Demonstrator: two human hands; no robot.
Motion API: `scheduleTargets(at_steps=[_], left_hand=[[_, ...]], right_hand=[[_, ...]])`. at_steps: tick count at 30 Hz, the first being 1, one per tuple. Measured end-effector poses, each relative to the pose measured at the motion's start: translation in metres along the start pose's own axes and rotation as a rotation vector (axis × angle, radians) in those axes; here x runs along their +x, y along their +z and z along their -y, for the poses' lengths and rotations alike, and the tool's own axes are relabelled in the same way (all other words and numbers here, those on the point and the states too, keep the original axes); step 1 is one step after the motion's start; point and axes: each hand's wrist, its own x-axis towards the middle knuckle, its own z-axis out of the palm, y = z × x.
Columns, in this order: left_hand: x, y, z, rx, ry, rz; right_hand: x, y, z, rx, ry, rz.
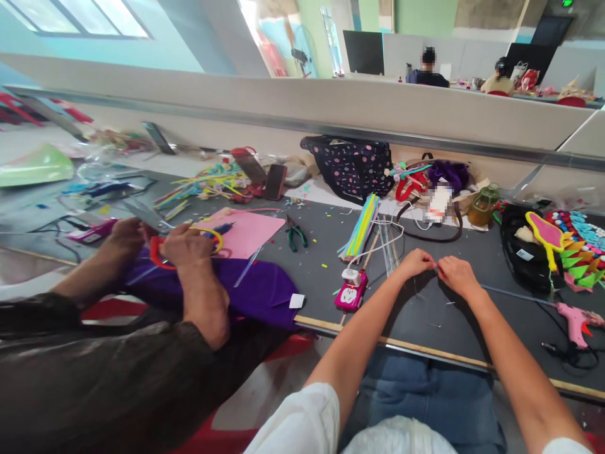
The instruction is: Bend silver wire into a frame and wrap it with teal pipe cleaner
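Fingertips of the left hand [416, 265] and right hand [458, 276] meet in close pinches on a small item [435, 267], mostly hidden, above the dark gray tabletop [397, 337]. Thin wire-like pieces [433, 326] lie below the hands. Left of them, a magenta power socket [351, 293] holds a white plug [351, 276]. Beyond, a glass jar [483, 207] contains amber liquid; the polka-dot bag [352, 167] stands against the partition [265, 104], its contents unclear.
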Motion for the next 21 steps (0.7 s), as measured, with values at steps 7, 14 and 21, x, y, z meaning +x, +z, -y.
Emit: scheduleTargets(at_steps=[7,14,21], left_hand=[[0.007,0.006,0.006,-0.206,0.017,0.025],[0.001,0.011,0.011,-0.361,-0.065,-0.051],[-0.005,0.01,0.012,-0.425,-0.103,-0.1]], right_hand=[[-0.001,0.009,-0.001,0.022,0.034,-0.046],[-0.004,0.015,-0.008,0.169,0.166,-0.183],[-0.018,0.027,-0.031,0.648,0.429,-0.341]])
